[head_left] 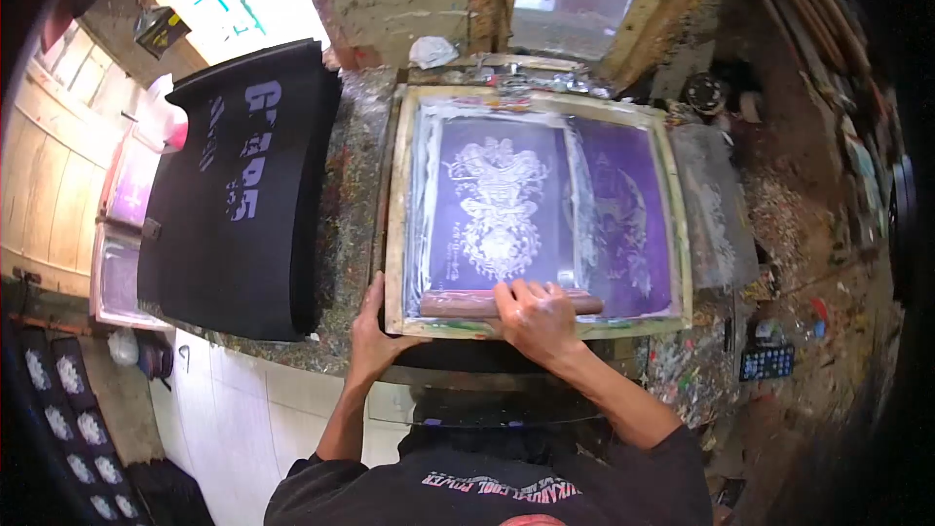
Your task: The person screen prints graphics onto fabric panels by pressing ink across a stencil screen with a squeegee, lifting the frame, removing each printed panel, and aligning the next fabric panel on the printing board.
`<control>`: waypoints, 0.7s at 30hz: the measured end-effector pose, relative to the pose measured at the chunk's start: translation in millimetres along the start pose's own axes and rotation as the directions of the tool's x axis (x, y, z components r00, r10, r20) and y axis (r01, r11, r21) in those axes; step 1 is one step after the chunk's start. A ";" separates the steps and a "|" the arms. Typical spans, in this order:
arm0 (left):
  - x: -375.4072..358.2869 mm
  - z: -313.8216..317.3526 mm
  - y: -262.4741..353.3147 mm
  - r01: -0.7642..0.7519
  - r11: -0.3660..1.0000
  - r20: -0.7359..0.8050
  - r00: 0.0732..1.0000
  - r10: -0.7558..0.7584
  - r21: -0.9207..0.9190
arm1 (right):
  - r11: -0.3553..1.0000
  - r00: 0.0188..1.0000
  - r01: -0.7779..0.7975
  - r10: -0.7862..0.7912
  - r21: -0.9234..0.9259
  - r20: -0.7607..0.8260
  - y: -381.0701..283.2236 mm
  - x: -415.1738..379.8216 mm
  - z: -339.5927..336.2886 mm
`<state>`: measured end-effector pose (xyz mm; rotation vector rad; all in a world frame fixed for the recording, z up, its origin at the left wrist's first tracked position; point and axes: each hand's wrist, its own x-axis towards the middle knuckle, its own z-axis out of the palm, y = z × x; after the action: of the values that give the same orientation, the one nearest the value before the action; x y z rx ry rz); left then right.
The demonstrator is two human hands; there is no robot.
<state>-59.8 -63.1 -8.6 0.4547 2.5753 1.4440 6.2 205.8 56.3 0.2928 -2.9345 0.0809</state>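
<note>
Pale wooden frame, matt black cloth, seemingly rough paint-spattered tabletop

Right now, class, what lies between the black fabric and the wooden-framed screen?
A strip of paint-speckled tabletop lies between the black fabric and the wooden-framed screen, in the head view.

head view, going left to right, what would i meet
black printed sheets → left hand → pale ornate design → fainter design → phone with a grid of icons
</note>
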 end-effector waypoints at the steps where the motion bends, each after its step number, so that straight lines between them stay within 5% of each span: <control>1: 0.7 0.0 2.9 -0.020 0.999 -0.006 1.000 0.020 -0.030 | 0.999 1.000 -0.016 0.016 0.046 -0.008 -1.4 -1.8 -4.3; 2: -1.4 -0.1 5.7 -0.044 0.999 -0.011 0.999 0.044 -0.028 | 0.999 0.999 -0.021 0.022 0.036 -0.029 -4.2 -4.2 -14.7; 5: -0.1 -3.3 23.9 -0.076 0.910 -0.112 0.993 0.032 -0.408 | 0.990 0.950 -0.132 0.140 0.045 -0.278 -12.2 -12.5 -41.5; 6: 6.0 -11.4 37.8 -0.201 0.909 -0.187 0.972 0.140 -0.364 | 0.992 0.952 -0.116 0.122 0.039 -0.280 -13.8 -6.0 -54.1; 10: 49.6 -40.4 143.6 -0.338 0.869 -0.472 0.870 0.142 -0.362 | 0.966 0.790 -0.206 0.068 -0.159 -0.609 7.3 50.1 -126.2; 14: 176.1 -22.2 143.8 -0.761 0.548 -0.861 0.491 0.134 -0.348 | 0.950 0.648 -0.172 -0.091 -0.261 -0.756 51.2 149.5 -209.7; 16: 230.7 2.1 114.3 -0.582 0.813 -0.808 0.480 0.342 -0.002 | 0.950 0.783 -0.191 -0.004 -0.247 -0.623 63.8 179.1 -241.1; 17: 257.1 12.4 96.3 -0.475 0.876 -0.613 0.669 0.420 0.082 | 0.952 0.813 -0.233 0.078 -0.200 -0.576 59.8 187.0 -256.9; 18: 283.8 24.5 78.9 -0.384 0.903 -0.374 0.822 0.429 0.191 | 0.958 0.804 -0.247 0.116 -0.149 -0.583 61.3 193.6 -264.1; 21: 362.0 52.8 16.5 -0.408 0.786 -0.070 0.868 0.492 0.464 | 0.961 0.826 -0.277 0.228 -0.019 -0.516 80.2 221.3 -279.7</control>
<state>-383.0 108.8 -17.2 1.1219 3.1038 1.0302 -171.4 262.6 370.7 -0.1252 -2.4158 0.0483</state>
